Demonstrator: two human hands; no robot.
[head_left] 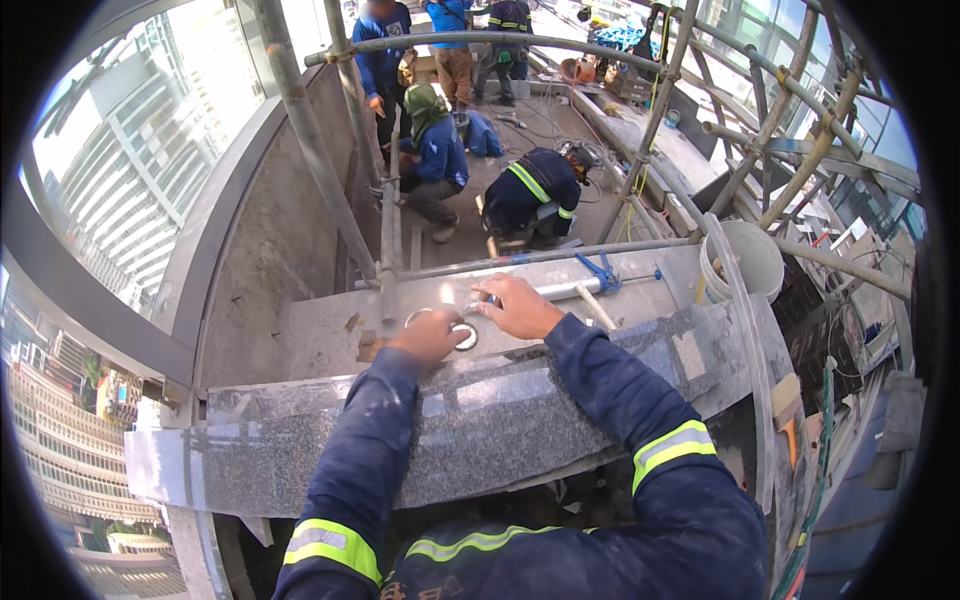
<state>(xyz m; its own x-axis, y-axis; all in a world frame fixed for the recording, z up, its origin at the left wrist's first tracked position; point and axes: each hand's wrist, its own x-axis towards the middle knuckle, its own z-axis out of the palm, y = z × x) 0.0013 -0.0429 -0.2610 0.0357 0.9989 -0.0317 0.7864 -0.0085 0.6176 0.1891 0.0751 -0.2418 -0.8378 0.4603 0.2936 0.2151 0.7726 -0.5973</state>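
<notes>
Just beside the left hand (pixel 432 334), near the right hand (pixel 517 308), a pale ring (pixel 467 341); both grips' state unclear.

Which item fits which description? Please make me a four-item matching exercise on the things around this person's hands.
Things:
1. caulking gun
2. bucket
3. stone slab
4. small round thing

Descriptions:
A. speckled grey, beneath the person's forearms
B. pale-rimmed, right by the fingers of the left hand
C. silver barrel with a blue handle
D. off-white, on the right side of the view, beyond the right forearm

Right pairs: 1-C; 2-D; 3-A; 4-B
</notes>
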